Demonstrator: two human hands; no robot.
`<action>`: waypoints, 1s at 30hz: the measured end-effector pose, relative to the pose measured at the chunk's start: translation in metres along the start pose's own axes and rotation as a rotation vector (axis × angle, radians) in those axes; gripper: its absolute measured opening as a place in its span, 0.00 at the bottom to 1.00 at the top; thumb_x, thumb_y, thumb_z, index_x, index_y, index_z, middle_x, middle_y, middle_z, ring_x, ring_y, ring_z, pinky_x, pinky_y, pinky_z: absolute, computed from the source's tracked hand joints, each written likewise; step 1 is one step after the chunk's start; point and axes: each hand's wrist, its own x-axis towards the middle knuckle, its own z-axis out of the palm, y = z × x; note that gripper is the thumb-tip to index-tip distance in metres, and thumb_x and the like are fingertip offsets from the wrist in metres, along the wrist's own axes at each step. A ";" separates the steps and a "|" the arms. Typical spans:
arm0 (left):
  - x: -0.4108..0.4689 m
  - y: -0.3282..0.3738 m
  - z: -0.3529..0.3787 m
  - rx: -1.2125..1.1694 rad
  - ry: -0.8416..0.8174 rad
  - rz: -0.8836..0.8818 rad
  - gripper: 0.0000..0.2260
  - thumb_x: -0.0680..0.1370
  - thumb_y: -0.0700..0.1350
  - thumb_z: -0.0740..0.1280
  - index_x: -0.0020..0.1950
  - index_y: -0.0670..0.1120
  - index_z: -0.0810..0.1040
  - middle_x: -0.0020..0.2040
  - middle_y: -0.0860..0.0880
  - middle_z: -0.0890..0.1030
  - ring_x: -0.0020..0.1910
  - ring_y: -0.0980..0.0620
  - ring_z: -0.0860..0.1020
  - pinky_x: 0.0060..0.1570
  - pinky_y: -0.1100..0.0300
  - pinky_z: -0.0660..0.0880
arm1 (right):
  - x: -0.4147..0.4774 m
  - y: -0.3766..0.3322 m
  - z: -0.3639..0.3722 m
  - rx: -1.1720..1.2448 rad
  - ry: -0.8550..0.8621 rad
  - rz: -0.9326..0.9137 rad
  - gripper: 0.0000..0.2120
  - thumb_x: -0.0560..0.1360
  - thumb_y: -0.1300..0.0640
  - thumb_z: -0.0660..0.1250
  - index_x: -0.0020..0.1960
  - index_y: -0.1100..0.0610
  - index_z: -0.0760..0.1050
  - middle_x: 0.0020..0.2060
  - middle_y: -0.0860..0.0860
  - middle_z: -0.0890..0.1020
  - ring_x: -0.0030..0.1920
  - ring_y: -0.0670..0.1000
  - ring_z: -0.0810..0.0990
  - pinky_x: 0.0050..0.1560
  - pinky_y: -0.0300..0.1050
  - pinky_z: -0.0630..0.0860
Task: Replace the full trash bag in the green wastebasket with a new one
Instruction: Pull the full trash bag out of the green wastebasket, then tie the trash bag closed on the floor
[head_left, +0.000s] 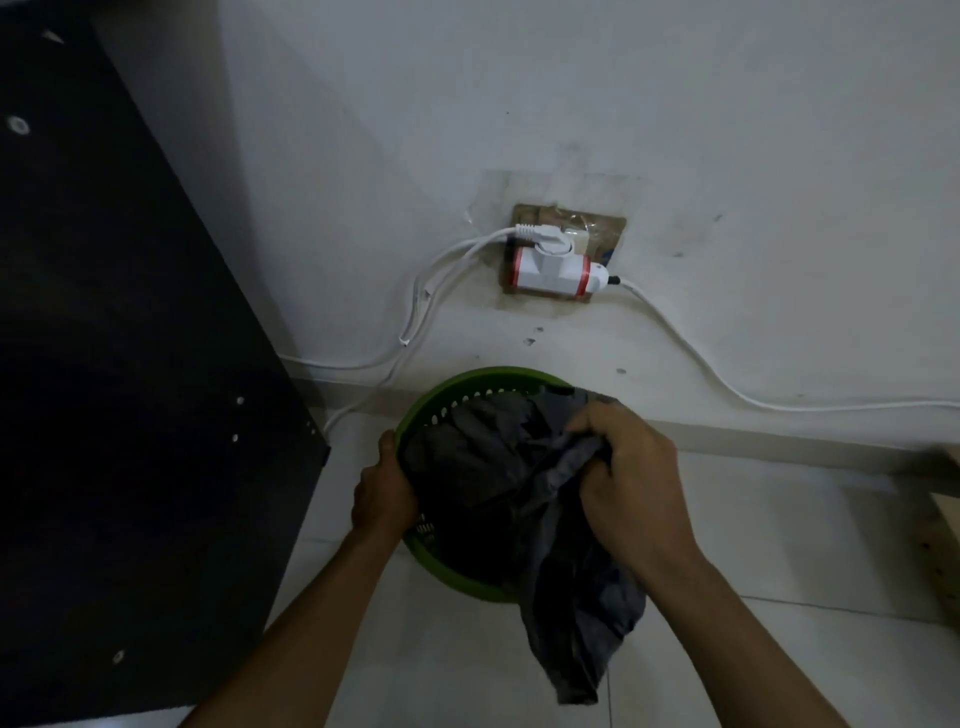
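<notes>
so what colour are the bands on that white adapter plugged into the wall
Red: the white adapter has a red band at each end, clearest in the head view.

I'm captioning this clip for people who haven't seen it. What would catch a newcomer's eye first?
Low in the middle, two hands work a dark trash bag at the green wastebasket: the left hand at its left rim, the right hand bunching plastic. Above, a white and red adapter hangs from a wall socket, trailing white cables.
</notes>
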 end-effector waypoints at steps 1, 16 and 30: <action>-0.002 0.002 0.001 -0.053 0.013 0.025 0.29 0.80 0.58 0.58 0.79 0.56 0.53 0.64 0.37 0.74 0.57 0.38 0.76 0.49 0.53 0.71 | -0.004 -0.007 -0.005 -0.002 0.010 -0.015 0.18 0.61 0.70 0.54 0.42 0.57 0.78 0.37 0.51 0.81 0.40 0.48 0.77 0.42 0.28 0.70; -0.096 0.011 -0.080 -0.957 0.371 0.054 0.16 0.83 0.54 0.57 0.69 0.51 0.70 0.67 0.46 0.75 0.65 0.44 0.74 0.66 0.45 0.71 | -0.019 -0.128 -0.084 0.207 0.279 -0.114 0.19 0.65 0.67 0.59 0.40 0.42 0.72 0.37 0.43 0.80 0.40 0.44 0.77 0.40 0.35 0.68; -0.275 -0.084 -0.040 0.284 -0.011 0.770 0.49 0.61 0.79 0.63 0.76 0.55 0.62 0.72 0.52 0.68 0.69 0.49 0.70 0.65 0.45 0.72 | -0.193 -0.120 -0.047 0.207 -0.063 0.171 0.18 0.72 0.73 0.59 0.43 0.50 0.75 0.41 0.43 0.78 0.43 0.43 0.74 0.39 0.21 0.65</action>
